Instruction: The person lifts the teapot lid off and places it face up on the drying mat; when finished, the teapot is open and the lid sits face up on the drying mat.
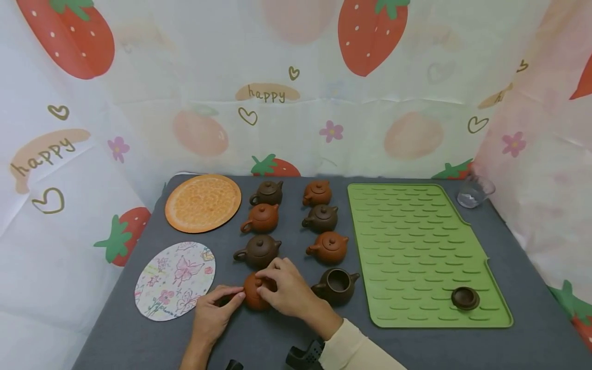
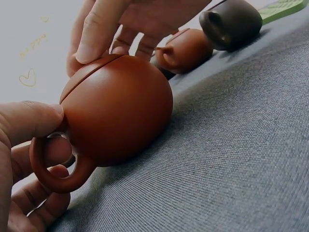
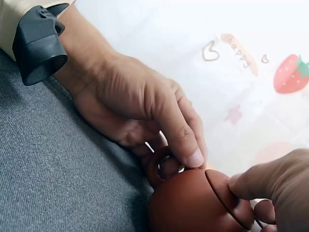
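Close to the front of the table stands an orange-brown clay teapot [image 1: 255, 302]. My left hand [image 1: 211, 316] holds its loop handle [image 2: 42, 166], thumb pressed at the top where handle meets body and a finger through the loop. From the other side my right hand [image 1: 288, 293] reaches over the pot, thumb and fingers pinching the knob of its lid [image 3: 223, 189]. The lid sits on the pot, with a dark seam showing round it. To the right is a dark brown teapot [image 1: 334, 293] without a lid, and a dark lid [image 1: 465, 298] lies on the green mat [image 1: 407, 317].
Behind these stand two columns of lidded teapots, among them a dark one [image 1: 262, 252] and an orange-brown one [image 1: 332, 247]. An orange round mat [image 1: 203, 203] and a butterfly-patterned mat [image 1: 178, 282] lie left. A clear glass jug [image 1: 472, 192] stands at the back right.
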`<state>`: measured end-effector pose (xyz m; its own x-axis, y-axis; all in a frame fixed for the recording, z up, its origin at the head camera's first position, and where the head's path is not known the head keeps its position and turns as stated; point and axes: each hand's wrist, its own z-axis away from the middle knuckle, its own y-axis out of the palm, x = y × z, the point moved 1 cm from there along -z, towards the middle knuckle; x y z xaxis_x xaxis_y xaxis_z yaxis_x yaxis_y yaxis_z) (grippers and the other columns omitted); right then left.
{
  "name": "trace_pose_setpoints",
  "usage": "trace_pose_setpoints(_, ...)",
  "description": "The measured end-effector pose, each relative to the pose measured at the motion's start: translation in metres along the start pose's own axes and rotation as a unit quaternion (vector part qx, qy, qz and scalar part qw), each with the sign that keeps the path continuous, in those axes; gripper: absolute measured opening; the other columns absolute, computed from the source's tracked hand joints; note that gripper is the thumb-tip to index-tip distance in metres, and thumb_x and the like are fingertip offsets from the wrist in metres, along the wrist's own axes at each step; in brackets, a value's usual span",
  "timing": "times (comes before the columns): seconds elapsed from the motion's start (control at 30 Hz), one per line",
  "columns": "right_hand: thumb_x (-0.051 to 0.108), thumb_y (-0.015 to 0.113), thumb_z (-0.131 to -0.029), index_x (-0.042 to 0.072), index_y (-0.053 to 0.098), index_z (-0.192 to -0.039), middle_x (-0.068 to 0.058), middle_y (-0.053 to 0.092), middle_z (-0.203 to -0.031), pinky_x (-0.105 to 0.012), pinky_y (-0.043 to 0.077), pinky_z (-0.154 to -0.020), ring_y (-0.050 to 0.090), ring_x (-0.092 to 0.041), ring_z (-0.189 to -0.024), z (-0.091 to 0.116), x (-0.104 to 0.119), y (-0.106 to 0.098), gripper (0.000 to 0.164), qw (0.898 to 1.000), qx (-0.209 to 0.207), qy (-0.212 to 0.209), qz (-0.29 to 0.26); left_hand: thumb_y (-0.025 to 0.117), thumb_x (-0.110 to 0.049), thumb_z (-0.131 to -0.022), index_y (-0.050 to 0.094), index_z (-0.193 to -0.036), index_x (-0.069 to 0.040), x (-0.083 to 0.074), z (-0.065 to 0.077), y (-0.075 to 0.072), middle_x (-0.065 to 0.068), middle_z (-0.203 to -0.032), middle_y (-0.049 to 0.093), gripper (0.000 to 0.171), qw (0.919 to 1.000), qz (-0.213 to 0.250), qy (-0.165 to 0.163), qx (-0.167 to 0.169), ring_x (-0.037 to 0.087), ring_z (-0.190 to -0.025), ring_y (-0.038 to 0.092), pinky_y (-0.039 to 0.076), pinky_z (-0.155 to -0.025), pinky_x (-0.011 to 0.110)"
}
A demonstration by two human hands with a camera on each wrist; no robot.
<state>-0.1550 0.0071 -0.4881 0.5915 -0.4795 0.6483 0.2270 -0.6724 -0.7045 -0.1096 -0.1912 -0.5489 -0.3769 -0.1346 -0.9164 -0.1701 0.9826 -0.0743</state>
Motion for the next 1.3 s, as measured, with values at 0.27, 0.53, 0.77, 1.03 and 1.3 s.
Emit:
trace_pose_setpoints(0.27,0.019,0.071,-0.09,0.014,0.074,-0.099,0.007,0.054,-0.087,-0.025,0.039,-0.071,0.042,-0.009,-0.077,-0.002,0.0,-0.001,0.011,0.999,-0.021,-0.04,0.015,0.071,0.021,-0.074,0.072,-0.088,0.012,-0.018,-0.002,0.002,0.02,-0.081,0.066,0.017,1.0,0.001,0.004,0.001,0.015,-0.079,0.063,0.049,-0.072,0.02)
trace_pose_setpoints(0.53,0.02,0.068,-0.092,0.014,0.069,-0.097,0.008,0.058,-0.082,-0.024,0.04,-0.065,0.046,-0.01,-0.071,0.003,-0.002,-0.001,0.008,0.996,-0.07,-0.043,-0.043,0.071,0.021,-0.075,0.071,-0.087,0.013,-0.035,-0.003,0.005,0.021,-0.08,0.066,0.015,1.0,-0.004,-0.002,-0.001,0.016,-0.077,0.063,0.049,-0.07,0.02)
trace_pose_setpoints(0.77,0.009,0.069,-0.089,0.01,0.066,-0.088,0.007,0.06,-0.073,-0.024,0.047,-0.054,0.055,-0.008,-0.06,0.007,-0.002,0.0,0.003,0.979,-0.096,0.018,-0.182,0.072,0.019,-0.075,0.072,-0.088,0.011,-0.035,-0.003,0.005,0.019,-0.08,0.067,0.015,0.9999,-0.008,-0.006,-0.003,0.016,-0.077,0.063,0.05,-0.07,0.021)
trace_pose_setpoints(1.03,-0.005,0.059,-0.087,0.0,0.057,-0.096,-0.012,0.064,-0.077,-0.035,0.053,-0.062,0.062,-0.022,-0.064,0.01,-0.004,-0.004,0.01,0.892,-0.091,0.088,-0.434,0.073,0.015,-0.076,0.073,-0.088,0.008,-0.039,-0.002,0.007,0.016,-0.081,0.068,0.014,0.9995,-0.017,-0.025,-0.007,0.016,-0.078,0.063,0.049,-0.071,0.021)
trace_pose_setpoints(1.3,-0.002,0.047,-0.091,-0.005,0.039,-0.14,-0.011,0.063,-0.087,-0.033,0.05,-0.067,0.059,-0.02,-0.07,0.013,-0.001,-0.017,0.05,0.774,-0.032,0.09,-0.626,0.073,0.017,-0.076,0.073,-0.089,0.009,-0.022,-0.001,0.005,0.018,-0.082,0.067,0.015,0.9999,-0.007,-0.01,-0.007,0.016,-0.079,0.064,0.049,-0.071,0.021)
